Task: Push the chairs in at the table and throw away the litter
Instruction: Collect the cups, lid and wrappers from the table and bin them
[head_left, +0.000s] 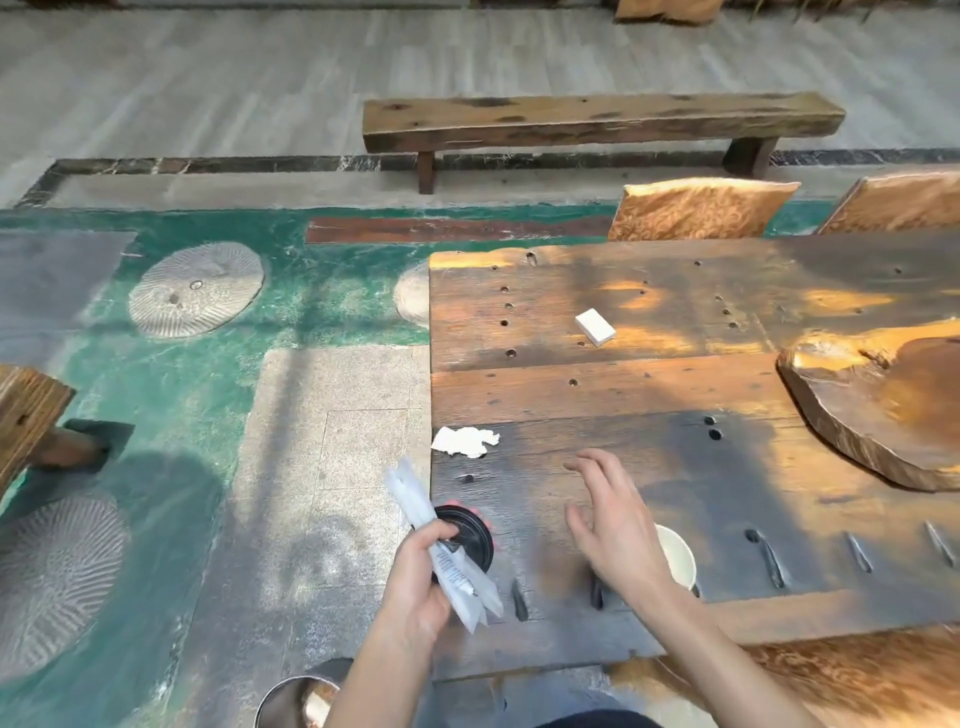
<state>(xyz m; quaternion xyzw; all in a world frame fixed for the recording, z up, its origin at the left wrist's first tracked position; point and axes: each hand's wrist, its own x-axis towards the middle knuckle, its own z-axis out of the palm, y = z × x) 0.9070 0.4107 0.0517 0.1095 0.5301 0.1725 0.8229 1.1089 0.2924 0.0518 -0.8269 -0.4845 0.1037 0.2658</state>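
Fingers (441, 531) of left hand (415, 582): curled, pinching a bundle of clear plastic wrappers (410, 488) against a black cup lid (470, 527). Fingers (597, 462) of right hand (618, 525): spread, loosely bent, holding nothing, over the table (623, 395); contact with the wood not clear.

Litter, placed from the fingers:
- crumpled napkin (465, 441): just beyond left fingertips, at the table edge; forward and left of right fingertips.
- paper cup (675, 553): behind right fingers, beside the wrist and partly hidden by it; upright, contents not visible.
- white packet (596, 327): well beyond both sets of fingertips, mid-table.

Handling, judged:
- Napkin: very light, soft, no fixed shape. Pinch at a raised crease.
- Cup: light, thin-walled, likely to buckle if squeezed. Take round the wall below the rim, thumb opposite fingers; keep upright in case of dregs.
- Packet: light, fairly stiff, flat. Take by the long edges.
- Wrappers: slick, apt to slide out of the pinch if more gets added; lid rigid, useful as backing.
- Chair backs (701, 208): far side of table, well past all fingertips. Solid wood by look, probably heavy; push with flat palm at the top edge.
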